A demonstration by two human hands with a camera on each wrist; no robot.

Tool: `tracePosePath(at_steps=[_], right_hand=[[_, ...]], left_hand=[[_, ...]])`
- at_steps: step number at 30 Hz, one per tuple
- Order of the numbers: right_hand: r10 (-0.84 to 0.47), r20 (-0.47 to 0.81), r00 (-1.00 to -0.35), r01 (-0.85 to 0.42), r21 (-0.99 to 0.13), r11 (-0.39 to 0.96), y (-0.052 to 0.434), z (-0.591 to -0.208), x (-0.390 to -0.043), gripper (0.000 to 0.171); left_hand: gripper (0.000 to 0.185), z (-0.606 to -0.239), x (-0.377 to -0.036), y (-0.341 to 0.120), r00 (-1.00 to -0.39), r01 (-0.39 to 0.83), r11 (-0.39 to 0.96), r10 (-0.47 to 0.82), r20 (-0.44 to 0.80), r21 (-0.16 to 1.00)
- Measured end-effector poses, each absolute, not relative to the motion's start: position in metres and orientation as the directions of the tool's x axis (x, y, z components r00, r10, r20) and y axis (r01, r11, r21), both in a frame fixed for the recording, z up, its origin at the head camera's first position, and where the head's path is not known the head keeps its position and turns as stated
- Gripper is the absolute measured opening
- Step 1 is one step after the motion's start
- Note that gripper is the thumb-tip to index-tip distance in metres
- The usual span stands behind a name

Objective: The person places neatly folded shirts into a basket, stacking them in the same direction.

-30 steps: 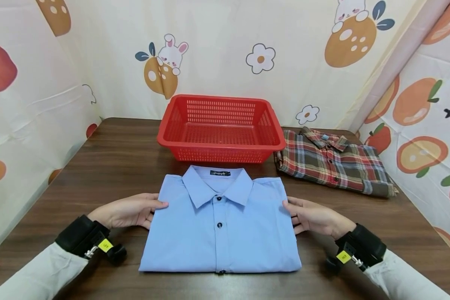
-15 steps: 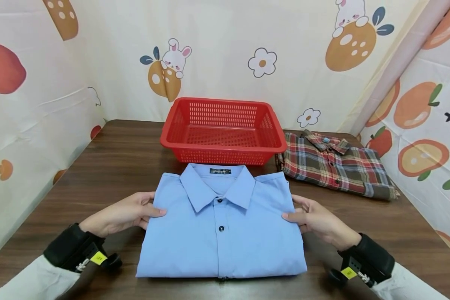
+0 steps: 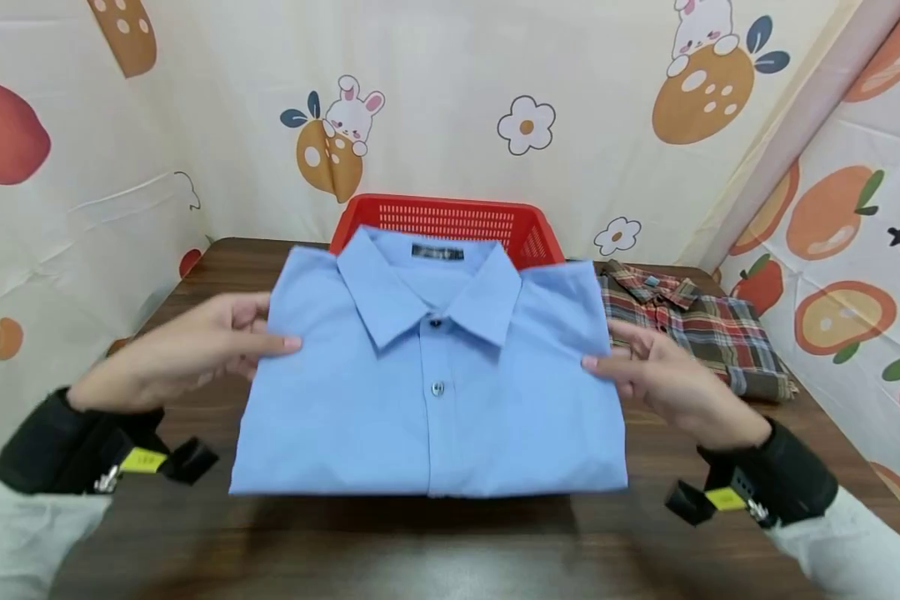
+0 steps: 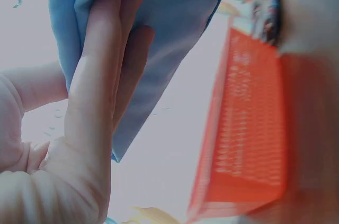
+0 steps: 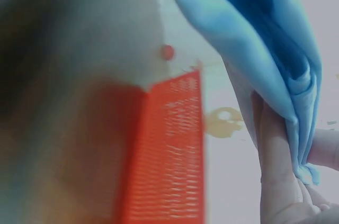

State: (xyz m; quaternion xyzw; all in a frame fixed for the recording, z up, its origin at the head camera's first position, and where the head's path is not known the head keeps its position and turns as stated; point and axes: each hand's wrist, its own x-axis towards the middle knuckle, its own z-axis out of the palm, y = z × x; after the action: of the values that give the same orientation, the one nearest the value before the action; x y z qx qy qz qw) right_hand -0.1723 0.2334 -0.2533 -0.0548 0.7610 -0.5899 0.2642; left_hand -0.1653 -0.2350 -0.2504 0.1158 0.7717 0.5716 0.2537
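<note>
Holding the folded light-blue cotton shirt (image 3: pixel 431 392) level above the counter (image 3: pixel 217 275), our left hand (image 3: pixel 187 358) and right hand (image 3: pixel 667 383) pinched its side edges; the red slatted plastic basket (image 3: pixel 450 221) lay just behind, upper centre of frame.

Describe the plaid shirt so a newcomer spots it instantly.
Start at the red basket at the back of the wooden table. Just right of it lies the plaid shirt, folded. It is checked red, green and white; the blue shirt is plain.
</note>
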Motion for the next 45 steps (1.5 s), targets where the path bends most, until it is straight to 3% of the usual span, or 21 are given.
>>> tracePosePath(at_steps=[4,10,16,22,27,45], right_hand=[[-0.33,-0.263,-0.907,0.164,-0.94,0.298,0.225,-0.224,-0.198,0.073],[-0.31,-0.229,-0.923,0.142,-0.95,0.279,0.216,-0.201,-0.238,0.08],[-0.297,-0.195,-0.935,0.145,-0.972,0.185,0.208,-0.19,-0.28,0.081],[-0.257,-0.157,-0.954,0.104,-0.973,0.206,0.201,-0.184,-0.319,0.078],[-0.225,-0.157,-0.961,0.103,-0.967,0.234,0.198,-0.187,-0.341,0.074],[-0.115,-0.193,-0.974,0.119,-0.877,0.465,0.19,-0.232,-0.391,0.06]], left_hand=[[0.051,-0.223,-0.19,-0.235,-0.893,-0.079,0.357,0.39,-0.225,0.931],[0.05,-0.206,-0.223,-0.232,-0.933,-0.053,0.365,0.313,-0.176,0.929],[0.053,-0.199,-0.261,-0.225,-0.955,-0.032,0.36,0.265,-0.136,0.932],[0.062,-0.188,-0.302,-0.218,-0.965,-0.068,0.315,0.222,-0.143,0.947],[0.068,-0.189,-0.324,-0.215,-0.967,-0.085,0.381,0.192,-0.169,0.921],[0.06,-0.233,-0.37,-0.201,-0.977,-0.057,0.578,0.137,-0.165,0.814]])
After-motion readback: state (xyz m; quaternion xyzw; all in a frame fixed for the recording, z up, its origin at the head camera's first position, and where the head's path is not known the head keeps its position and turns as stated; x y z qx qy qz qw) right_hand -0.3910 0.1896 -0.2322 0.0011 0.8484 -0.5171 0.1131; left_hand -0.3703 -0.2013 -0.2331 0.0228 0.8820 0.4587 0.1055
